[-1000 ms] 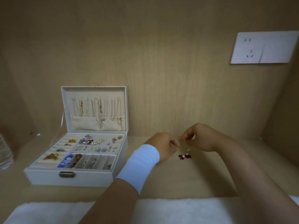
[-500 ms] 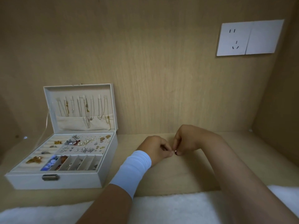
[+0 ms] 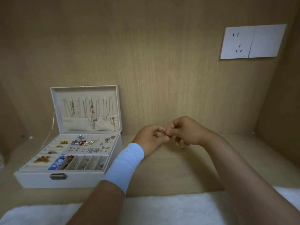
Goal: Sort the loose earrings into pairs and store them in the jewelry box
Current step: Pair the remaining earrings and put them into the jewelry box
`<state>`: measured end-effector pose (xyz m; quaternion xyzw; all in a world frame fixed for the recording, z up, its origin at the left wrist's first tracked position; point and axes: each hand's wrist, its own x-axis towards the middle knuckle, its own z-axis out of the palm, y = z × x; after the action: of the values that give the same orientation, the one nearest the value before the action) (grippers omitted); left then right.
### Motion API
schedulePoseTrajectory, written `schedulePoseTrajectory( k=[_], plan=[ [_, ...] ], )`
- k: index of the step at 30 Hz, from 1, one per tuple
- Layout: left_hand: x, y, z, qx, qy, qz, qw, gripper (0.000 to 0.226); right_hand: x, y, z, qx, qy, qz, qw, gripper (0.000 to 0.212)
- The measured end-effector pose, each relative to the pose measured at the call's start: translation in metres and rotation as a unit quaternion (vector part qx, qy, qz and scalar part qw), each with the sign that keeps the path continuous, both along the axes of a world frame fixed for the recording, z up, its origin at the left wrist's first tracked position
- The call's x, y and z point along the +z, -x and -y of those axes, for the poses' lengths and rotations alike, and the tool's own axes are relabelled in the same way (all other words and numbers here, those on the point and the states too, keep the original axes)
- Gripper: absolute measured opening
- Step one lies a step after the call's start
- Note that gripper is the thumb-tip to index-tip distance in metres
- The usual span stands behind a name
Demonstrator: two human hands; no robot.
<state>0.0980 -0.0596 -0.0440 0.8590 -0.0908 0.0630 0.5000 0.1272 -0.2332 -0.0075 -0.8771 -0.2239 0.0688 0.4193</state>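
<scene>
Pinching between left hand (image 3: 151, 140) and right hand (image 3: 186, 132) something too small to see, likely an earring, for pairing near open jewelry box (image 3: 40, 181).

A pale wooden back panel (image 3: 146, 62) filled most of the frame in front of me. At the upper right a white wall socket (image 3: 253, 41) sat on it, its right half a blank plate. A darker side panel (image 3: 285, 111) closed the right edge. Below ran the wooden shelf (image 3: 170, 172). A white fluffy cloth (image 3: 162, 208) lay along the bottom edge. A small shiny fitting (image 3: 30, 137) glinted at mid left.
</scene>
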Motion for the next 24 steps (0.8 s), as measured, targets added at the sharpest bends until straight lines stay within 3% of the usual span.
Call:
schedulePoseTrajectory(
  k=[9, 11, 14, 24],
  plan=[
    [0.053, 0.029, -0.054, 0.049, 0.044, 0.048, 0.997, 0.011, 0.019, 0.017, -0.053, 0.011, -0.238, -0.018, 0.971, 0.017],
    [0.061, 0.034, -0.073, 0.063, 0.054, 0.047, 0.995, 0.012, 0.023, 0.02, -0.072, 0.034, -0.239, -0.023, 0.97, 0.007],
    [0.071, 0.04, -0.108, 0.08, 0.058, 0.031, 0.995, 0.015, 0.027, 0.023, -0.105, 0.056, -0.223, -0.014, 0.973, 0.015],
    [0.07, 0.051, -0.208, 0.1, 0.143, 0.011, 0.985, 0.017, 0.043, 0.016, -0.21, 0.066, -0.237, -0.023, 0.969, 0.005]
  ],
)
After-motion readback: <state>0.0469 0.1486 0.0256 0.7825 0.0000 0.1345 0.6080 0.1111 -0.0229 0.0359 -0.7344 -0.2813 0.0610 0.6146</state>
